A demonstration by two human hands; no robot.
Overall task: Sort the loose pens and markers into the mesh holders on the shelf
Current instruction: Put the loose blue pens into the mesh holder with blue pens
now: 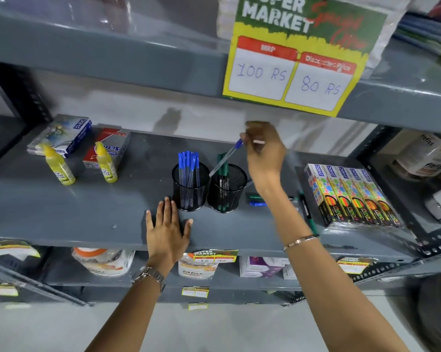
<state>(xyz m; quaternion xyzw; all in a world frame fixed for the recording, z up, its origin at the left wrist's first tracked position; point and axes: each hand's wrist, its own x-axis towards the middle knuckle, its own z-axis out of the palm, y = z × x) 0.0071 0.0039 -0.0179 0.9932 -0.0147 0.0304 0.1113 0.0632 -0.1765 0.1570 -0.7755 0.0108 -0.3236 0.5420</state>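
Pinching a blue pen (225, 158) at its cap, the right hand (264, 153) is held above the holders; left hand (167, 226), fingers spread flat w/ nothing gripped, is rested on shelf (87, 212) at 7 o'clock of the blue-pen holder (190, 189).

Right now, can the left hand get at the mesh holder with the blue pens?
Probably yes. The left hand lies flat and empty on the shelf, just in front of the blue-pen holder, with nothing between them.
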